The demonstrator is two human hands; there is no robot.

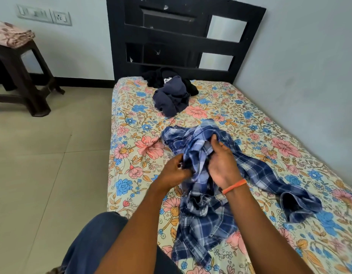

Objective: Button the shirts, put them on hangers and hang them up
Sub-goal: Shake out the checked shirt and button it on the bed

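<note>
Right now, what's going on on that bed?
A person is working on a crumpled blue-and-white plaid shirt lying on the floral bedsheet. The left hand pinches a fold of its fabric and the right hand grips the bunched cloth beside it. Whether any button is done up cannot be told. A pile of dark navy and black clothes waits near the black headboard. No hanger is in view.

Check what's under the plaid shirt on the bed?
The blue plaid shirt lies crumpled on the floral bedsheet, both hands gripping its folds. Only sheet shows around it; anything beneath is covered.
</note>
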